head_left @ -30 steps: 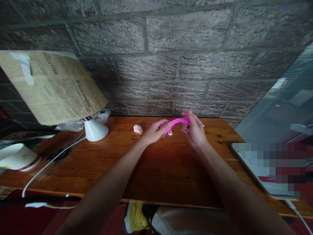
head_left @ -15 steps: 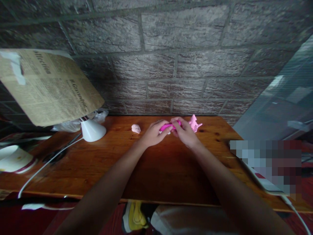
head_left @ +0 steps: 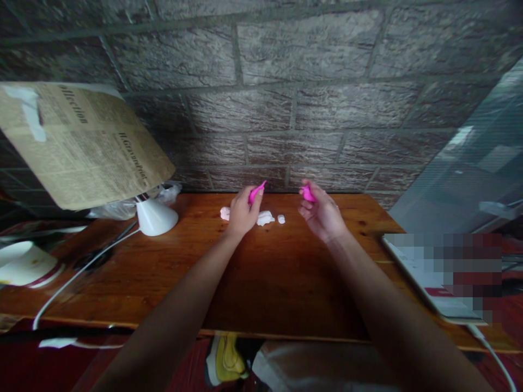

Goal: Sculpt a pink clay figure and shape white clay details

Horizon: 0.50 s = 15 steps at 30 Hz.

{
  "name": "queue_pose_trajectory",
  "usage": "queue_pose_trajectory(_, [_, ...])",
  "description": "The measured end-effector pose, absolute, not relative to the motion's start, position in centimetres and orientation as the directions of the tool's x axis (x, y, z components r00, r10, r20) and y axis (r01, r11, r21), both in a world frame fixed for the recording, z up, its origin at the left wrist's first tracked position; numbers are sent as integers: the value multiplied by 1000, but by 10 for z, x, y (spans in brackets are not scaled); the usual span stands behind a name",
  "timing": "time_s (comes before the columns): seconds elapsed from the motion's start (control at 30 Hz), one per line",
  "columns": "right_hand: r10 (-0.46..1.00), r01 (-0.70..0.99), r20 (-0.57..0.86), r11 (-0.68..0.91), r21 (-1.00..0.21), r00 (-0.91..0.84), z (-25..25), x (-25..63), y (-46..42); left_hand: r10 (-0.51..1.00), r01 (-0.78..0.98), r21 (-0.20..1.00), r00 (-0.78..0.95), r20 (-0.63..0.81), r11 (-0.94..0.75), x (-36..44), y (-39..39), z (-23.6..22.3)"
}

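My left hand (head_left: 244,213) is closed around a bright pink piece of modelling clay (head_left: 256,193), whose thin pointed end sticks up past the thumb. Apart from it, to the right, my right hand (head_left: 322,213) pinches a smaller lump of the same pink clay (head_left: 308,193) at its fingertips. On the table between the hands lie a white, flattish clay piece (head_left: 265,218) and a small white bit (head_left: 281,219). Partly hidden behind my left hand is a pale pink lump (head_left: 225,213).
A lamp with a newspaper-print shade (head_left: 90,144) and white base (head_left: 156,218) stands left on the wooden table (head_left: 286,283). Farther left are a paper cup (head_left: 28,265) and a white cable (head_left: 81,270). A laptop-like device (head_left: 433,288), partly blurred, lies right. A brick wall (head_left: 261,103) rises behind.
The bright pink clay has come apart into two pieces, one in each hand. My hands have moved away from each other, uncovering white clay; the light pink piece at right is no longer visible.
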State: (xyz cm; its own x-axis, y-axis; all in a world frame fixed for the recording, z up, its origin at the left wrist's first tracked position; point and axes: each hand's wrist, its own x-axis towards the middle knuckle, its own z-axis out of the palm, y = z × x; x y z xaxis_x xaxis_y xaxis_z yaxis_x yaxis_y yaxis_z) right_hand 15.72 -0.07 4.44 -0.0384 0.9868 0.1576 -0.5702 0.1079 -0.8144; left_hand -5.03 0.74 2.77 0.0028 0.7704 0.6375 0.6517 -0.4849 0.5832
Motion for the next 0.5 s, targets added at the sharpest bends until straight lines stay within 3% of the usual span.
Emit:
queue_pose_trajectory(0.1, [987,-545,102,17,-838,-125,45,149,-6,817,771,546,-60,573,-326,-56,11,28])
queue_pose_trajectory(0.3, [968,-587,122,-32,-809,-221,43,144,-12,957,978,206,-45,288,-16,-55,5,36])
queue_pose_trajectory(0.5, [926,-447,51,-132,-885,-374,37,131,-19,958,977,213,-36,283,-26,-53,5,39])
